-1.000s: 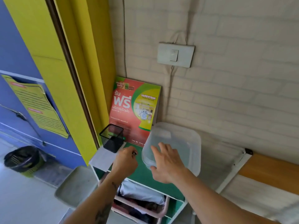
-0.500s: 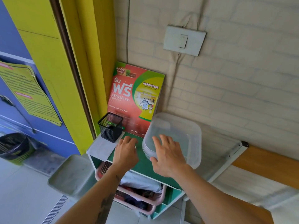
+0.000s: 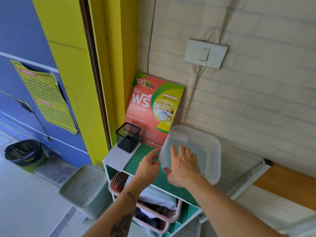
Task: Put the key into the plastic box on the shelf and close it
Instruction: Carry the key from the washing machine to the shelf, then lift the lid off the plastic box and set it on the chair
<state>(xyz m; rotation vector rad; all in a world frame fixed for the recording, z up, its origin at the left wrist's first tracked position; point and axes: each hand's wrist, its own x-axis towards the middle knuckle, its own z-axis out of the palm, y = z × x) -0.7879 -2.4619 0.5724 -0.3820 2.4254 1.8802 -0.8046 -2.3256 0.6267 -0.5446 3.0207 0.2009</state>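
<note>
A translucent plastic box [image 3: 203, 151] with its lid on stands on the green shelf top [image 3: 135, 164], against the brick wall. My right hand [image 3: 183, 167] lies on the lid's near left corner, fingers spread on top and thumb against the front rim. To its left, my left hand [image 3: 148, 165] hovers palm down over the shelf top. Its fingers are apart and reach to the box's left rim. I see no key; the underside of the left hand is hidden.
A black mesh pen holder [image 3: 127, 137] stands at the shelf's back left on a white sheet. A red and green poster [image 3: 150, 108] leans on the wall behind. Below the shelf top sit pink baskets [image 3: 153, 214] of clothes. A grey bin [image 3: 83, 187] stands left of the shelf.
My left hand went from a fist to flat on the shelf, then moved right with its fingers stretched to the box's left rim. The right hand stayed on the lid.
</note>
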